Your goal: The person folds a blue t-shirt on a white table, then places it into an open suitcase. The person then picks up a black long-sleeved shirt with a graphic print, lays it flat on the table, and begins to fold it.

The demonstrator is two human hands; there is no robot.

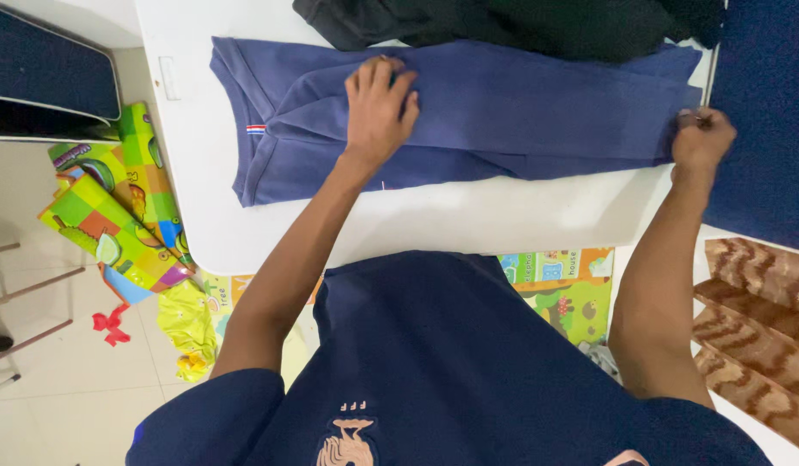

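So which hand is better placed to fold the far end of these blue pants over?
Probably the right hand: it pinches the end of the blue pants at the table edge. The left hand lies flat mid-garment, pinning it.

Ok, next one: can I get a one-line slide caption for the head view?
Left hand pressing flat on blue trousers spread across a white table, right hand pinching their far end, dark garment behind.
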